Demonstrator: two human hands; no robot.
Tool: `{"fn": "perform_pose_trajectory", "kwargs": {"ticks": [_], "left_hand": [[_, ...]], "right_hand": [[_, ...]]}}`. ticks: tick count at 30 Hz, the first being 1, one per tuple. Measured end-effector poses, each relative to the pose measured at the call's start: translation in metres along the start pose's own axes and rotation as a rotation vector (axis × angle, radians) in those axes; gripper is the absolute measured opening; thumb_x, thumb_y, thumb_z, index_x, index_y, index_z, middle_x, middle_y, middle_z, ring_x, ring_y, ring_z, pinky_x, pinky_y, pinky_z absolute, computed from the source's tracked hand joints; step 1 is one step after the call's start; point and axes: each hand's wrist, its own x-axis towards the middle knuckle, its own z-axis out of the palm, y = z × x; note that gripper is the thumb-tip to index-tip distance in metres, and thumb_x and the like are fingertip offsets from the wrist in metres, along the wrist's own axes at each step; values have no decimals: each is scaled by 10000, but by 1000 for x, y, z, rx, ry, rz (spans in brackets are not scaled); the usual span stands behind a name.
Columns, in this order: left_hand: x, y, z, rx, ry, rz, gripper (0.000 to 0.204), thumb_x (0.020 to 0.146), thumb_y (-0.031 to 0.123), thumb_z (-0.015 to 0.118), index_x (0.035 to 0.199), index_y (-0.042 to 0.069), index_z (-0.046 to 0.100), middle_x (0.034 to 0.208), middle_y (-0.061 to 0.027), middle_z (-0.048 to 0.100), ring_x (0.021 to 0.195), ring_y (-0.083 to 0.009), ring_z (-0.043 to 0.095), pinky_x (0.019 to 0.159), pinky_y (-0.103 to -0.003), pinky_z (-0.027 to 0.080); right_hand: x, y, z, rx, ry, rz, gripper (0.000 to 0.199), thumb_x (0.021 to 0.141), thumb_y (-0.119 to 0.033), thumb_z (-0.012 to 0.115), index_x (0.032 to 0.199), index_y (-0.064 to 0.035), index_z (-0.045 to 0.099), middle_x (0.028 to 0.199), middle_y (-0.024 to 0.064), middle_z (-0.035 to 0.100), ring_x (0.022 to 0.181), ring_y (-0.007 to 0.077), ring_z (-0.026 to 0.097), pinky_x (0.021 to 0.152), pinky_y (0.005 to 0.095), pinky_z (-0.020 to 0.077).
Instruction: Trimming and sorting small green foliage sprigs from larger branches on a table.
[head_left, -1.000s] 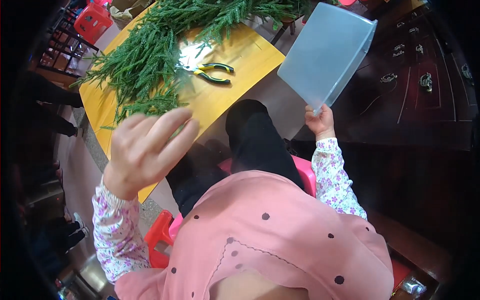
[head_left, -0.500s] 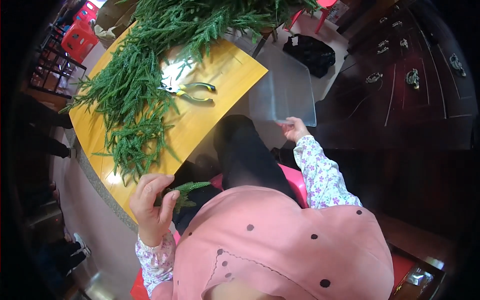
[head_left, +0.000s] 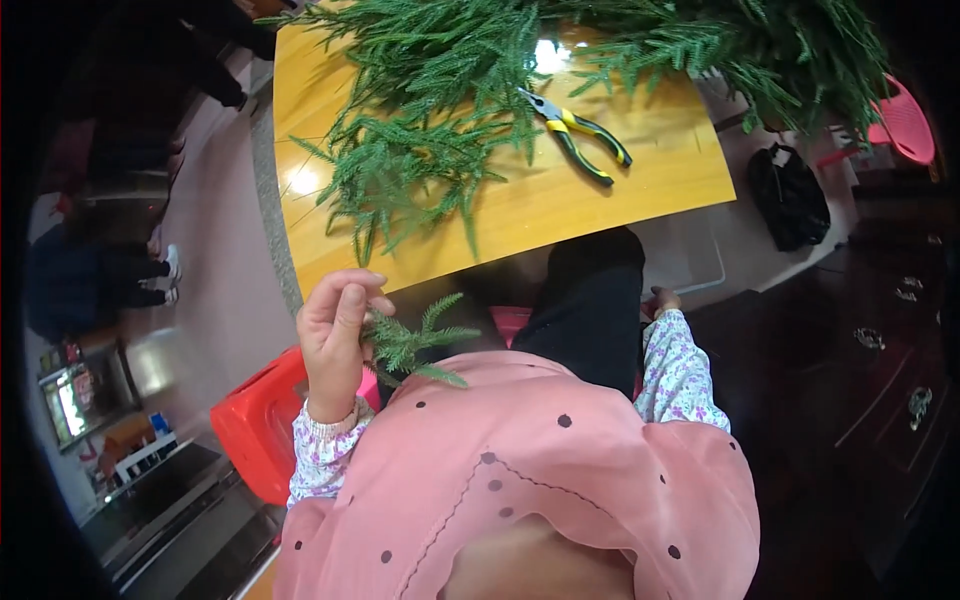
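Observation:
My left hand (head_left: 335, 330) is raised in front of my chest, pinching a small green fir sprig (head_left: 415, 345) by its stem. My right hand (head_left: 664, 299) hangs low beside my dark-trousered leg, its fingers curled on the near corner of a clear plastic box (head_left: 695, 250) that sits down by the table's edge. On the yellow wooden table (head_left: 600, 205) lies a big heap of green fir branches (head_left: 440, 130). Yellow-handled pliers (head_left: 578, 135) lie beside the heap.
A red plastic stool (head_left: 250, 420) stands under my left side. A black bag (head_left: 788, 195) lies on the floor to the right, with a pink stool (head_left: 905, 120) behind it and dark wooden drawers (head_left: 890, 370) further right. Another person's legs and shoes (head_left: 150, 270) are at left.
My left hand came down from the branches, took a sprig and lifted it toward my chest. My right hand lowered the clear box from above the table to beside my leg.

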Motion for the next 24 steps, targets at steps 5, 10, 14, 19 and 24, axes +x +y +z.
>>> {"fn": "perform_pose_trajectory", "kwargs": {"ticks": [5,10,14,19,24], "left_hand": [[15,-3,12,-183,19,-95,220,958,241,545,1049,48,597,729,29,566,509,5,410,425,-153,299],[35,-8,24,-335,-105,-81,230,960,226,537,1087,38,574,803,7,567,543,-18,429,465,-160,333],[34,-11,27,-398,-47,-48,216,927,173,583,1103,48,569,791,28,554,575,-26,444,502,-175,351],[32,-31,2,-433,-64,-59,267,876,112,644,1124,56,563,802,38,546,605,-36,450,536,-190,358],[33,-55,-22,-503,-53,-71,286,872,104,642,1139,52,552,822,31,546,588,-43,435,531,-188,352]], "right_hand": [[-16,0,20,-70,-70,-51,292,820,-192,671,1007,24,613,830,212,643,616,343,647,541,448,548],[46,-16,-15,-858,330,-841,305,814,-186,666,1026,20,594,795,123,621,714,283,620,561,413,515],[19,-87,-8,-94,161,-776,168,859,-152,628,955,-17,605,765,68,625,657,158,597,557,275,488],[-139,-165,-6,1,318,-1184,112,896,-101,589,975,-23,602,798,21,605,629,90,547,563,226,456],[-313,-179,37,142,32,-1731,113,903,-55,588,1006,-20,616,862,3,605,700,64,533,629,192,446]]}}
